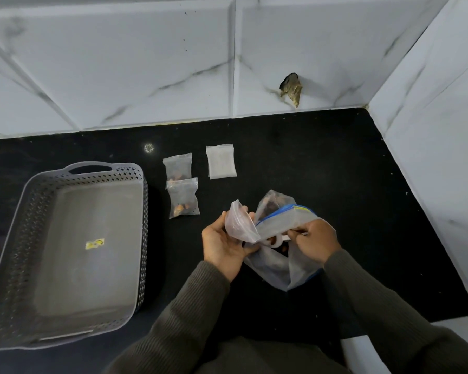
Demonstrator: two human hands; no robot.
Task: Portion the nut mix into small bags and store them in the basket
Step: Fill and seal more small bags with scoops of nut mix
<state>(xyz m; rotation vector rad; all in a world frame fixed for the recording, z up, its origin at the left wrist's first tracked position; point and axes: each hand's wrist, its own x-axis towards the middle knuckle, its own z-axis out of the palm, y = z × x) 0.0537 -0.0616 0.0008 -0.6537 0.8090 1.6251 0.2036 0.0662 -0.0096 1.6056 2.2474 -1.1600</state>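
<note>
My left hand (223, 242) holds a small clear bag (239, 225) upright by its side, mouth up. My right hand (315, 242) pinches a white scoop (277, 240) at the mouth of the large blue-zip bag of nut mix (278, 263), right beside the small bag. Two small bags with nuts (183, 201) lie flat, overlapping, left of my hands. A thin stack of empty small bags (220, 161) lies behind them. The grey perforated basket (16, 249) stands at the left with nothing in it but a sticker.
The work surface is a black counter (335, 163) bounded by white marble-pattern tiled walls behind and to the right. A broken hole in the back tile (291, 89) shows above the counter. The counter's front edge is at lower right.
</note>
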